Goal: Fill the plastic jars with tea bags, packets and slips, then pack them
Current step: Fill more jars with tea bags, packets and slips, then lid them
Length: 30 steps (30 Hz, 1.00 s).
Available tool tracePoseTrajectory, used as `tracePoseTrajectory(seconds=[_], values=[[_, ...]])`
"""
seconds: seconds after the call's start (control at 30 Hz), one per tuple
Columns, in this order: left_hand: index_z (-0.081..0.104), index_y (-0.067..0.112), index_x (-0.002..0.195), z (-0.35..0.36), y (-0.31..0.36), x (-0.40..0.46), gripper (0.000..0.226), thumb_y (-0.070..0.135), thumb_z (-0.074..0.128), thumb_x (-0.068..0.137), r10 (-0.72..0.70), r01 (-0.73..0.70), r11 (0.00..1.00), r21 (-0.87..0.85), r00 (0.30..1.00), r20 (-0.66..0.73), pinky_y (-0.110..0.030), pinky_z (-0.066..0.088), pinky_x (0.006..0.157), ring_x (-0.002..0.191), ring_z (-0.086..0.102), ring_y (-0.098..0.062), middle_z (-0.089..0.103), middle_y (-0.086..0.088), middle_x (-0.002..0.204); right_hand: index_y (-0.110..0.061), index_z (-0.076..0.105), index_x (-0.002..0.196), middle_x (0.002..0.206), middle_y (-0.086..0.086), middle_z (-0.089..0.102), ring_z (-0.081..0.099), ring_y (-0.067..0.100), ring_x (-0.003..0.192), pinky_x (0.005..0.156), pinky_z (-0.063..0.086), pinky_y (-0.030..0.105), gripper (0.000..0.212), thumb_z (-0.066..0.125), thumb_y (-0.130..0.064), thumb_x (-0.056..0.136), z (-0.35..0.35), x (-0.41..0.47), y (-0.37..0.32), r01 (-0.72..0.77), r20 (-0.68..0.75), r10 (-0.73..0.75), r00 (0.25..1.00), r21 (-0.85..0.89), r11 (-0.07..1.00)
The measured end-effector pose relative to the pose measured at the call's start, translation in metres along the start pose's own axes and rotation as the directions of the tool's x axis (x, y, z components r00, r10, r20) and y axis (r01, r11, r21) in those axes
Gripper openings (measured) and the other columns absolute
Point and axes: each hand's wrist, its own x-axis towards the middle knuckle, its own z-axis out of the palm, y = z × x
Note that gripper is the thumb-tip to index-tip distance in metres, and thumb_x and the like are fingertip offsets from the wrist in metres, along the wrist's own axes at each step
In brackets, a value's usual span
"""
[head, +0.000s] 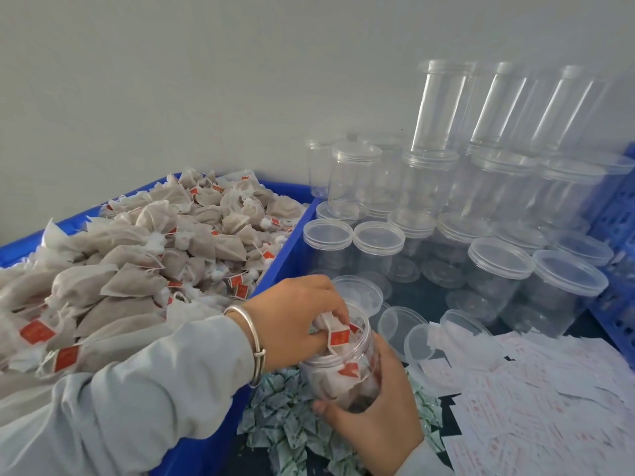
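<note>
The right hand (374, 410) grips an open plastic jar (340, 369) from below, over green-printed packets (288, 438). The left hand (295, 317) pinches tea bags (331, 324) at its mouth. Left, a blue crate (285, 242) heaped with tea bags; beyond, stacked lidded jars (498, 201).

No legible text is showing anywhere. Red tags (338, 338) on the tea bags (137, 255) are carrying pale marks too blurred to read. White slips (536, 407) at 4 o'clock are showing red print, unreadable. Small packets (292, 438) at 6 o'clock are bearing green print, also unreadable.
</note>
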Motion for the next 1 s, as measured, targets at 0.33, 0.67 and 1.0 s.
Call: tracePoseTrajectory(seconds=[0.33, 0.67, 1.0], values=[[0.061, 0.047, 0.099, -0.003, 0.003, -0.002, 0.061, 0.084, 0.022, 0.071, -0.094, 0.099, 0.993, -0.057, 0.993, 0.074, -0.029, 0.012, 0.112, 0.133, 0.007, 0.001, 0.01, 0.025, 0.149, -0.026, 0.051, 0.124, 0.112, -0.019, 0.064, 0.064, -0.001, 0.1, 0.072, 0.05, 0.008, 0.089, 0.086, -0.03, 0.042, -0.008, 0.001, -0.006, 0.104, -0.278, -0.066, 0.958, 0.125, 0.987], [0.058, 0.04, 0.11, -0.004, 0.0, -0.004, 0.073, 0.083, 0.046, 0.053, -0.114, 0.176, 0.975, -0.137, 0.922, 0.371, -0.016, 0.028, 0.097, 0.123, 0.035, -0.001, 0.029, 0.02, 0.139, -0.042, 0.038, 0.128, 0.134, -0.019, 0.045, 0.044, -0.001, 0.125, 0.106, 0.04, 0.034, 0.101, 0.087, -0.038, 0.04, -0.002, -0.006, -0.005, 0.02, -0.226, -0.057, 0.973, -0.164, 0.986], [0.059, 0.04, 0.078, -0.004, -0.002, -0.005, 0.049, 0.076, 0.06, 0.046, -0.106, 0.095, 0.978, -0.187, 0.993, -0.045, -0.015, 0.049, 0.069, 0.083, 0.057, 0.002, 0.06, 0.016, 0.099, -0.035, 0.016, 0.146, 0.147, -0.023, 0.032, 0.031, -0.015, 0.131, 0.1, 0.03, 0.003, 0.073, 0.04, -0.06, 0.081, -0.004, -0.001, -0.003, 0.088, -0.108, -0.083, 0.991, 0.052, 0.995]])
